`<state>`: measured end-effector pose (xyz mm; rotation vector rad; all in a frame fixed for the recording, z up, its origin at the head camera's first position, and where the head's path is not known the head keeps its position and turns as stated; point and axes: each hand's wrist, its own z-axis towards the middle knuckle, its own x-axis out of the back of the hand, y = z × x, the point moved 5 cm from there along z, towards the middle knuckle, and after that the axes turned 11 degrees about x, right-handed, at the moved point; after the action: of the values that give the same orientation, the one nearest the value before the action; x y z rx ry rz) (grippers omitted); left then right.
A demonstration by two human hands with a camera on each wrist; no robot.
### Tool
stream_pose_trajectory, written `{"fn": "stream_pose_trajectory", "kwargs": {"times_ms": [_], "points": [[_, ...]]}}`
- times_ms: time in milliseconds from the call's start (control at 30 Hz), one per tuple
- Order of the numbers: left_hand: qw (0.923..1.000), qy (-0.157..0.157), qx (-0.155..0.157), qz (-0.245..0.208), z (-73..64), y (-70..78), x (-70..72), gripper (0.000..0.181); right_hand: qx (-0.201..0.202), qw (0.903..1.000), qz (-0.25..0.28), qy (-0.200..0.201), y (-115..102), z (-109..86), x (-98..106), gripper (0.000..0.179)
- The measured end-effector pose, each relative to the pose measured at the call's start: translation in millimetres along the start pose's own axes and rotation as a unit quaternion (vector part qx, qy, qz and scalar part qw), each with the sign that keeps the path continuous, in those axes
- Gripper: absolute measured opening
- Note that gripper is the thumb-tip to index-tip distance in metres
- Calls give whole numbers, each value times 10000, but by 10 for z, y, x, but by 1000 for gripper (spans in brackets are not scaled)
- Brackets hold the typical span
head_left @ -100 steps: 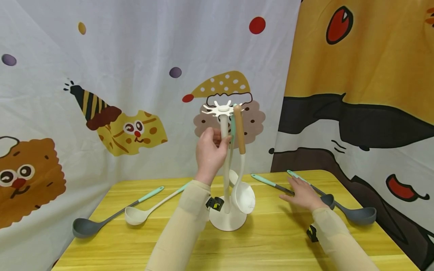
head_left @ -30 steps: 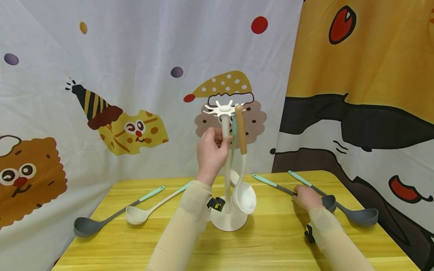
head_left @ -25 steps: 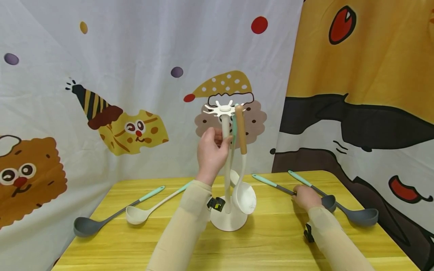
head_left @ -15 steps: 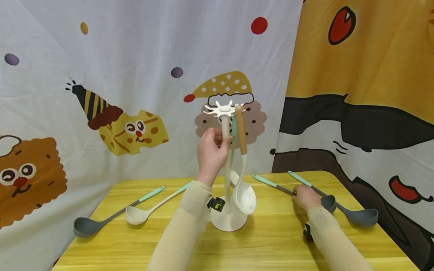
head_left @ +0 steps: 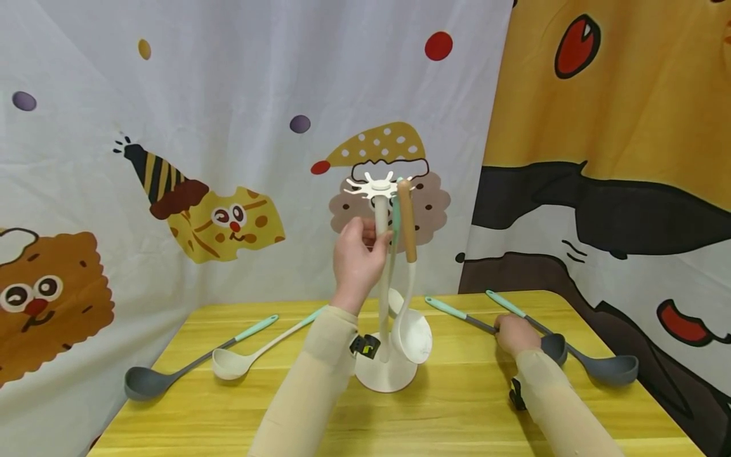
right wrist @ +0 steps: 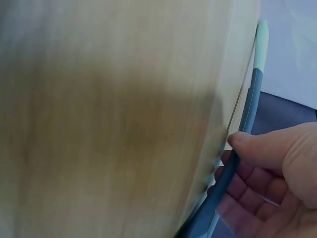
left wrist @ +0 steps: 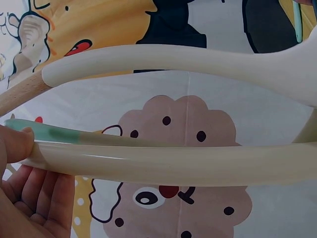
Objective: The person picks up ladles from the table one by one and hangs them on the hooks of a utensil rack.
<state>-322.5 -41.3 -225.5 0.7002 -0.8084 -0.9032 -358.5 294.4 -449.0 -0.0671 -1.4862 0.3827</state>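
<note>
At the centre of the head view stands a cream utensil stand (head_left: 386,379) with a star-shaped hook top. My left hand (head_left: 358,263) holds its pole (left wrist: 163,163) below the hooks, thumb on one side and fingers on the other. A white ladle (head_left: 415,336) with a wooden handle hangs on the stand's right, and a mint-handled utensil (head_left: 396,219) hangs behind it. To the right, my right hand (head_left: 514,333) pinches the shaft of a dark grey ladle (right wrist: 252,104) with a mint handle, low at the table. The hand partly hides that shaft.
Another grey ladle (head_left: 611,369) lies just right of the right hand. On the left lie a grey ladle (head_left: 145,383) and a cream ladle (head_left: 231,364), both mint-handled. The wooden table (head_left: 445,419) ends at a printed curtain (head_left: 240,76).
My right hand was spread over the grey ladle; it has lowered and its fingers have pinched the shaft. The left hand stays on the pole. The ladle has not visibly moved.
</note>
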Motion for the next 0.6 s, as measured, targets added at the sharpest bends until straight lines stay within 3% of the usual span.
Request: {"fn": "stream_pose_trajectory", "kwargs": {"times_ms": [600], "points": [[10000, -3, 32, -5, -19, 6, 7, 18, -43, 9998, 39, 167, 12, -58, -18, 9]]}}
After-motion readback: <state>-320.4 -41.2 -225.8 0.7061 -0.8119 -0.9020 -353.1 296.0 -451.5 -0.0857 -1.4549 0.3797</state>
